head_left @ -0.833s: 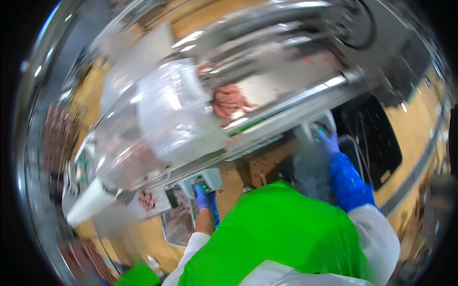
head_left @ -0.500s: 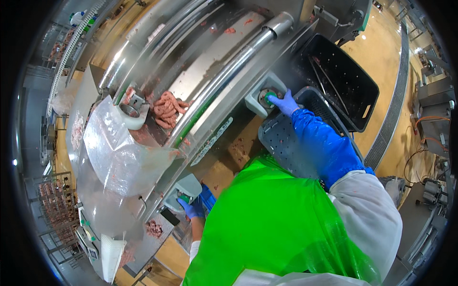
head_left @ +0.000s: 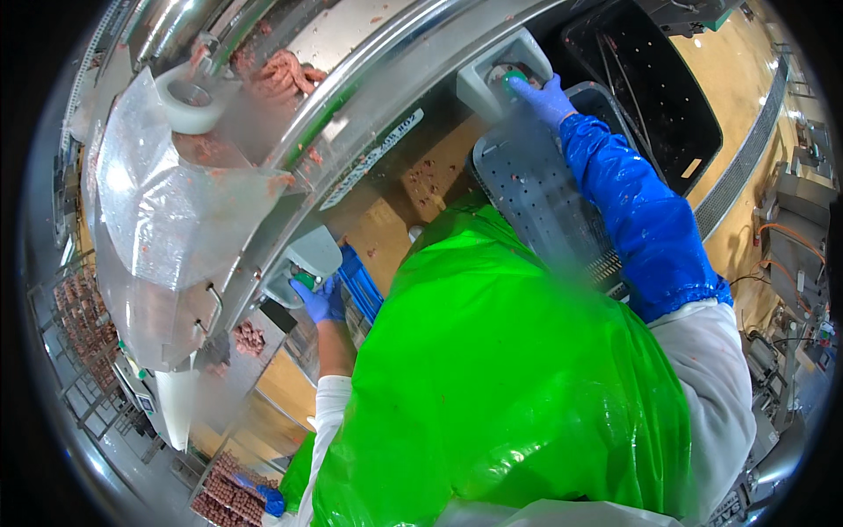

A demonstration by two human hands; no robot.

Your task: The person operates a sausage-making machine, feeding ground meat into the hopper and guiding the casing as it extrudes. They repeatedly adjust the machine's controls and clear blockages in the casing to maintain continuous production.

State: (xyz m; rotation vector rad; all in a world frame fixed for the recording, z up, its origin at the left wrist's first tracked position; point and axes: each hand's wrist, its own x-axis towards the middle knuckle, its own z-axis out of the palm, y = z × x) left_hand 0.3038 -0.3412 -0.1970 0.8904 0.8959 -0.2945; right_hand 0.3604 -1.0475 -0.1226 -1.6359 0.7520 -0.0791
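Observation:
My right hand [head_left: 546, 101], in a thin violet-blue glove and a blue sleeve cover, reaches to a green push button [head_left: 513, 79]. That button sits in a grey hooded housing [head_left: 479, 88] on the machine's front edge. At the other end of this edge my left hand [head_left: 325, 300], gloved alike, has thumb and finger spread, the thumb at a second green button [head_left: 304, 279] inside a matching housing [head_left: 314, 250]. Neither hand holds anything; whether the buttons are pressed in, I cannot tell. Raw sausage-like meat [head_left: 285, 77] lies in the steel trough beside a white ring-shaped part [head_left: 189, 98].
Clear plastic film [head_left: 154, 202] drapes over the machine. Right of me stand a grey perforated crate [head_left: 536, 198] and a black crate [head_left: 676, 114]. A blue crate [head_left: 360, 285] is beside my left hand. Another person's blue-gloved hand [head_left: 270, 499] is near hanging sausages [head_left: 230, 487].
The view has shifted, so the trough sits higher and further left. Both hands stay at their green buttons. Another person's hand and sausages now show at the lower left.

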